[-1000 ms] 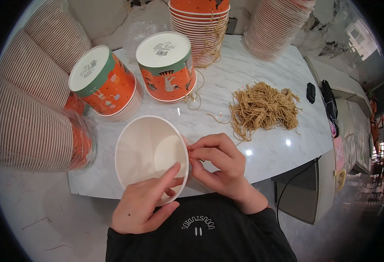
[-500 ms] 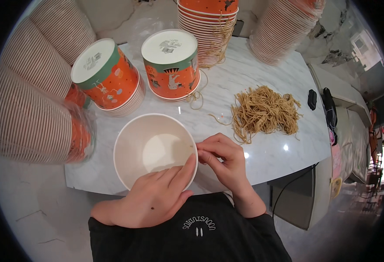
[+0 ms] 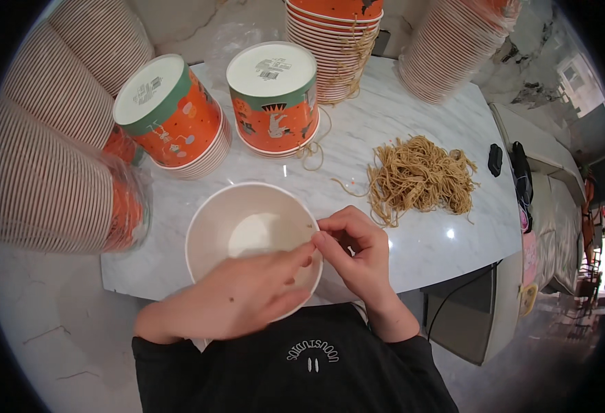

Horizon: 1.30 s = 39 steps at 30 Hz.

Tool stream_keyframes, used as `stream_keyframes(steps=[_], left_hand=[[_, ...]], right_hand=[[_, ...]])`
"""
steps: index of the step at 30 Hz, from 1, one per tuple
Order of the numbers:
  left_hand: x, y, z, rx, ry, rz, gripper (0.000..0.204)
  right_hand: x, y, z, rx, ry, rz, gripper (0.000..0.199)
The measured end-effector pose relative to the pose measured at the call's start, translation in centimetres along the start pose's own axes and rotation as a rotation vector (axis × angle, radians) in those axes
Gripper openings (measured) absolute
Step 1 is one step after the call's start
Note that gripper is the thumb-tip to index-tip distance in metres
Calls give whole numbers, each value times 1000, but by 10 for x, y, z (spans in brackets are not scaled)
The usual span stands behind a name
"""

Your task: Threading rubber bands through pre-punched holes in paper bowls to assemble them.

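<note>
The open paper bowl (image 3: 251, 237) stands upright at the near edge of the marble table (image 3: 412, 110), directly in front of the person. The left hand (image 3: 237, 299) lies across the bowl's near rim, fingers curled over it and into the opening, steadying it. The right hand (image 3: 354, 248) is at the bowl's right rim, thumb and fingertips pinched together on the rim; whether a cord is between them is too small to tell.

Status, judged from the layout: the bowl in hand appears to be mid-operation at its rim. Two inverted orange bowls (image 3: 230, 110) stand at the far left, each on a short stack, with a loose loop of cord lying beside the right one (these look already processed). A heap of tan cords (image 3: 419, 175) lies to the right of the bowl, largely undiminished. Tall sleeves of stacked bowls (image 3: 48, 158) crowd the left and far edges. Judged remaining work: most of the stock.
</note>
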<state>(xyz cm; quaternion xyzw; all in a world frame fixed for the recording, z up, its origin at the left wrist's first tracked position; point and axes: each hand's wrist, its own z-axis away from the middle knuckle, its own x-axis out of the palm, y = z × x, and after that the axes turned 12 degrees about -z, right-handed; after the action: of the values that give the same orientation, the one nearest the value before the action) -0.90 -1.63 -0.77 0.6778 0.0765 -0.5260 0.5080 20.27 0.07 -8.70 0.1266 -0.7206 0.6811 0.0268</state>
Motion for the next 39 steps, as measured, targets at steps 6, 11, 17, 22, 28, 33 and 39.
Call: stream_keyframes(steps=[6, 11, 17, 22, 28, 33, 39], left_hand=[[-11, -7, -20, -59, 227, -370, 27], [-15, -10, -31, 49, 116, -490, 16], [-4, -17, -35, 57, 224, -499, 10], [-27, -4, -29, -37, 186, -370, 10], [-47, 6, -23, -137, 232, -200, 8], [-55, 9, -32, -52, 244, -94, 6], [-53, -7, -60, 175, 267, -62, 11]], right_hand=[[5, -1, 2, -12, -35, -13, 12], [6, -4, 4, -33, -56, 28, 12], [8, -4, 5, -62, -57, 51, 14], [-4, -24, 1, 136, -156, 87, 27], [-14, -43, -7, 188, -169, 188, 34], [-5, -55, -14, -153, -166, 305, 30], [-3, -54, -23, -260, -211, 348, 16]])
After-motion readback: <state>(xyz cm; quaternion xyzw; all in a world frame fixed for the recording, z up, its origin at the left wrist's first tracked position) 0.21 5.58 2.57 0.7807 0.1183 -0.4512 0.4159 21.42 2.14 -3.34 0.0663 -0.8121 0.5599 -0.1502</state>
